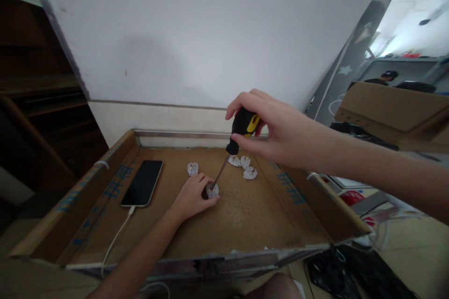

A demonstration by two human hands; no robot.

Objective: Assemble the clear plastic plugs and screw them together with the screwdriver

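Note:
My right hand (263, 121) is wrapped round the black and yellow handle of a screwdriver (242, 126). The shaft slants down and left, its tip meeting a small clear plastic piece (213, 190). That piece, which looks like a transparent plug part, is gripped on the cardboard by the fingers and thumb of my left hand (196, 196). Just beyond my left fingers lies a similar clear piece (192, 168) with metal parts inside. Several more clear pieces (249, 173) sit in a loose cluster beneath the screwdriver handle.
A phone (143, 183) with a white charging cable (117, 236) lies to the left on the cardboard-lined surface (266, 224). Raised cardboard sides border it left and right, and a white wall (196, 32) stands behind. Black plastic bags (336, 271) are on the floor; another person (386, 77) is far right.

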